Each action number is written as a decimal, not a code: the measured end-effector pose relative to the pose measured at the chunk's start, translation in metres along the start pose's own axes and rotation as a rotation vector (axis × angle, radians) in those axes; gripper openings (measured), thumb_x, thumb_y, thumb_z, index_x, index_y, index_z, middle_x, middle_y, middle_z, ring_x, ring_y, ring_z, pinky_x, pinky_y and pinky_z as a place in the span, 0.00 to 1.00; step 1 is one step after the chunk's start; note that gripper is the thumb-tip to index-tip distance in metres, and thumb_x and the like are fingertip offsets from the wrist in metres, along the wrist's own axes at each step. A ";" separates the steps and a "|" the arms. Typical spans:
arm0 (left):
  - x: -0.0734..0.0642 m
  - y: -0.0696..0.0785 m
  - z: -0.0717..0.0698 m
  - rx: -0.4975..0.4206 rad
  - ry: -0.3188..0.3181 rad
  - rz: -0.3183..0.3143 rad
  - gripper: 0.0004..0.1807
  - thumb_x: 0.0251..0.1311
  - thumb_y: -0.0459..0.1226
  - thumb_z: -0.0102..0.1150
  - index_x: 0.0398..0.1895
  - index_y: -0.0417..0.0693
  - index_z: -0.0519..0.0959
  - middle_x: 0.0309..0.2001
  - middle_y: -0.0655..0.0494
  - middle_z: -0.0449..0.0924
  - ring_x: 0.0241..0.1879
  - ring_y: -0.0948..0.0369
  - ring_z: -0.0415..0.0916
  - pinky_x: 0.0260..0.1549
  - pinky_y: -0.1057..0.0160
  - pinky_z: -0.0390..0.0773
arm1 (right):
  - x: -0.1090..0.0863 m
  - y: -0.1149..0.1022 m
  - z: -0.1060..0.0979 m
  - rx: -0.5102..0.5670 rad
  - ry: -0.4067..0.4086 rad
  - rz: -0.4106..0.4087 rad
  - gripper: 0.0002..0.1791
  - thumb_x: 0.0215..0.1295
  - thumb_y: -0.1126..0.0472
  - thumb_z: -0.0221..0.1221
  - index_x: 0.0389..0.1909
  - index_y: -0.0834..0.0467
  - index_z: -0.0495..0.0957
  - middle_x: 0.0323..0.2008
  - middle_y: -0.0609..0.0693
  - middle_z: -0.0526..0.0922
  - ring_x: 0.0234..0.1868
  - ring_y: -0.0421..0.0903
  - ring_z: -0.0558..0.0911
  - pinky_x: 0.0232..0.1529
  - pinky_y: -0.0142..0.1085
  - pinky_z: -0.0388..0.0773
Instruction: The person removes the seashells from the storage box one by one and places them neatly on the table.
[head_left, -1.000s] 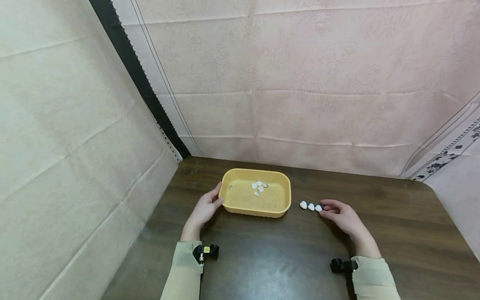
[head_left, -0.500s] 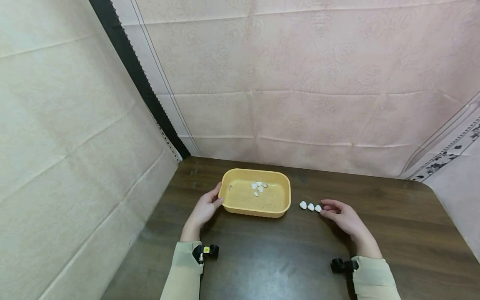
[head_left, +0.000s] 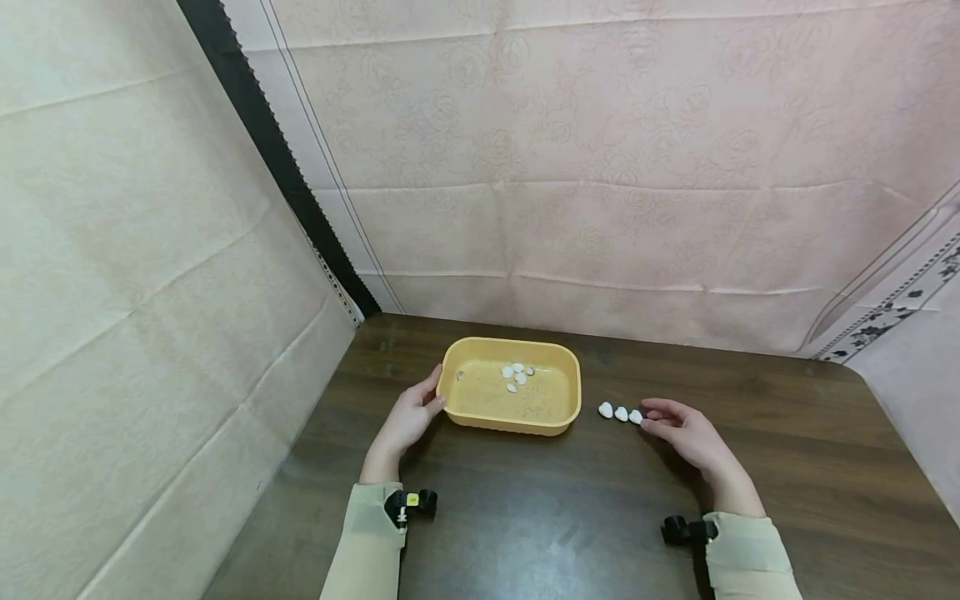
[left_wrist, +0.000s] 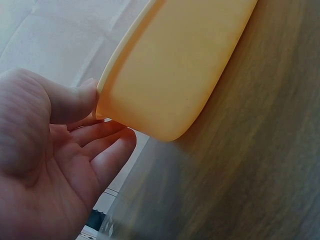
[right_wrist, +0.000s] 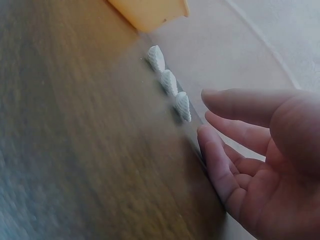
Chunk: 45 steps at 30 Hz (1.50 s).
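A yellow plastic tray point(head_left: 480, 400) stands on the table, with several small white shells point(head_left: 507, 372) inside. My left hand point(head_left: 407, 417) holds the tray's left end; in the left wrist view the thumb lies at the rim and the fingers reach behind the yellow wall point(left_wrist: 160, 75). To the right of the tray, three white ribbed shells point(right_wrist: 169, 82) sit in a short row on the tabletop. Beside the rightmost shell point(head_left: 636, 417) is my right hand point(head_left: 686, 433), fingers loosely bent, with a gap to the shell in the right wrist view and nothing held.
The dark wooden table point(head_left: 525, 517) meets a pale patterned cloth point(head_left: 600, 167) at its back edge. Another cloth point(head_left: 150, 292) hangs on the left. Black cameras are strapped over both sleeves, one on the left wrist point(head_left: 411, 502) and one on the right point(head_left: 686, 531).
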<state>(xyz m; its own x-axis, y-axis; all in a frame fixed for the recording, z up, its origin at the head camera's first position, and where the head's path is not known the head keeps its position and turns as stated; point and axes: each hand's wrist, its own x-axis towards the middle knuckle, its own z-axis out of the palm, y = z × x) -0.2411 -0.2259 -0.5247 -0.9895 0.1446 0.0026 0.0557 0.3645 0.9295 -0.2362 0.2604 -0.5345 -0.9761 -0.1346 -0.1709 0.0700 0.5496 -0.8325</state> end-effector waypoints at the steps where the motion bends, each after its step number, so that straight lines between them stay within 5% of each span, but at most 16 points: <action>1: 0.000 0.000 0.000 0.000 0.001 -0.004 0.33 0.80 0.29 0.52 0.84 0.41 0.57 0.84 0.47 0.55 0.81 0.47 0.55 0.77 0.44 0.60 | 0.000 0.000 0.000 0.002 -0.002 0.001 0.30 0.77 0.54 0.66 0.71 0.65 0.75 0.57 0.60 0.84 0.51 0.49 0.82 0.46 0.35 0.81; 23: 0.000 0.000 0.000 -0.010 -0.008 -0.002 0.34 0.80 0.29 0.53 0.84 0.41 0.57 0.84 0.48 0.55 0.81 0.48 0.56 0.76 0.46 0.62 | 0.001 0.005 0.000 -0.007 -0.012 0.009 0.31 0.80 0.47 0.62 0.73 0.61 0.75 0.61 0.59 0.82 0.56 0.53 0.79 0.52 0.40 0.78; 39: 0.000 0.000 -0.001 0.001 -0.008 -0.004 0.33 0.80 0.30 0.53 0.84 0.41 0.57 0.84 0.48 0.55 0.81 0.48 0.56 0.77 0.46 0.61 | -0.001 0.003 0.001 0.027 -0.013 0.023 0.31 0.81 0.45 0.60 0.74 0.60 0.74 0.65 0.61 0.80 0.59 0.53 0.81 0.54 0.33 0.80; 45: 0.001 0.002 -0.001 0.006 -0.005 -0.014 0.33 0.80 0.30 0.53 0.84 0.42 0.57 0.84 0.49 0.56 0.81 0.49 0.56 0.77 0.46 0.60 | 0.002 -0.010 0.004 0.074 0.027 -0.030 0.31 0.82 0.46 0.59 0.74 0.61 0.74 0.67 0.63 0.80 0.61 0.55 0.82 0.53 0.33 0.83</action>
<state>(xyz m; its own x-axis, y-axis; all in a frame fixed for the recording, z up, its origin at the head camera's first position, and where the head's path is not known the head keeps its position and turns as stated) -0.2416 -0.2261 -0.5229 -0.9895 0.1438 -0.0124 0.0425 0.3719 0.9273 -0.2377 0.2511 -0.5288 -0.9830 -0.1275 -0.1318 0.0545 0.4832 -0.8738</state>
